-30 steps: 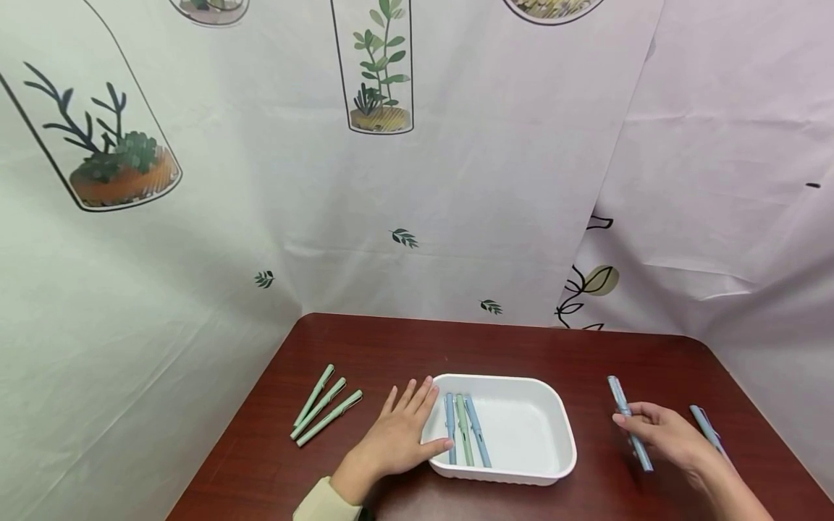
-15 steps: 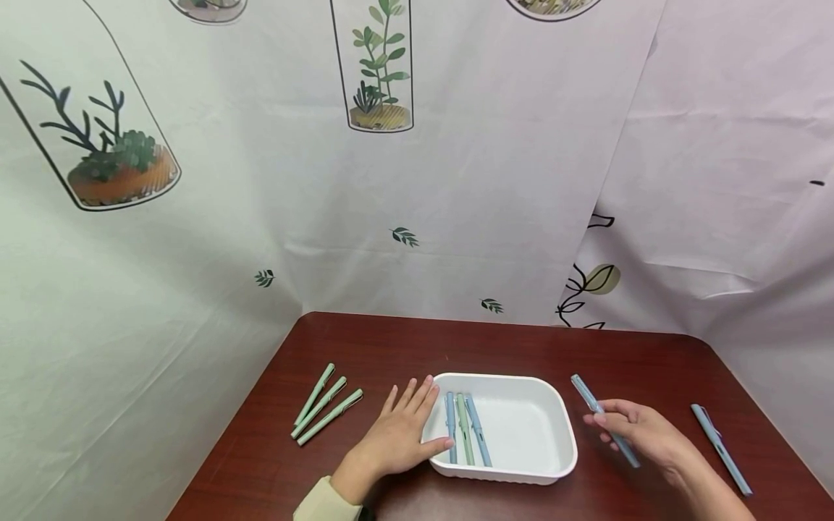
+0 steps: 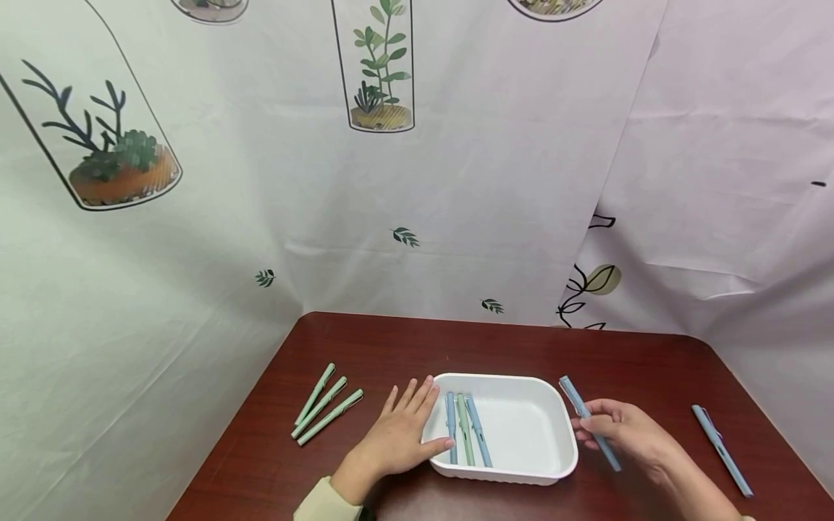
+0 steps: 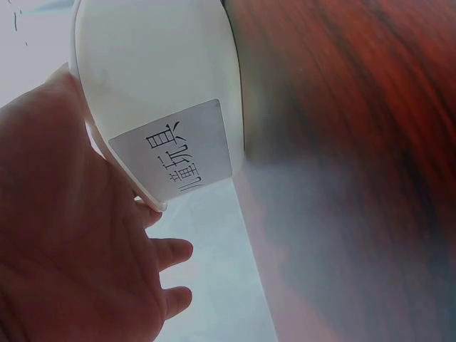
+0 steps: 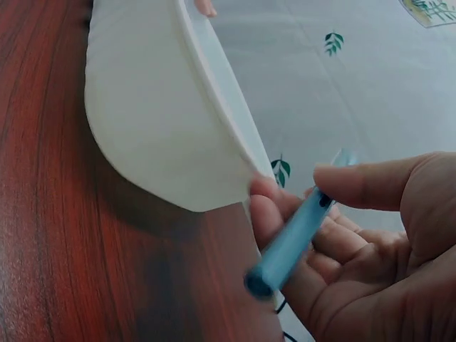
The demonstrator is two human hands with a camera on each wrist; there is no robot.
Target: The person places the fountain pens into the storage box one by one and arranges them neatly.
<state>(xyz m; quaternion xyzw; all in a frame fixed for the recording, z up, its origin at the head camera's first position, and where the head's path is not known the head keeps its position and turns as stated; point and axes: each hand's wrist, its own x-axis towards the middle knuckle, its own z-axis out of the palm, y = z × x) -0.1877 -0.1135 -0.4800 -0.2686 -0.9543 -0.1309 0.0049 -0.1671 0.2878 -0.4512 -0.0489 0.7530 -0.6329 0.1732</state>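
A white tray (image 3: 521, 474) stands on the table with two blue pens and one green pen (image 3: 465, 430) lying side by side at its left end. My left hand (image 3: 400, 430) rests on the tray's left rim, fingers spread and straight. In the left wrist view, a paper label (image 4: 174, 153) shows on the tray's outer wall beside that hand. My right hand (image 3: 628, 434) pinches a blue pen (image 3: 609, 452) between thumb and fingers, just off the tray's right rim. The right wrist view shows this blue pen (image 5: 288, 246) tilted, the thumb pressed on it.
Three green pens (image 3: 329, 416) lie fanned on the dark red table (image 3: 391, 340) to the left. Another blue pen (image 3: 722, 450) lies near the table's right edge. A patterned white cloth (image 3: 456, 217) hangs behind the table.
My right hand has moved left with the blue pen, from near the other blue pen to the tray's right rim. The left hand has stayed in place.
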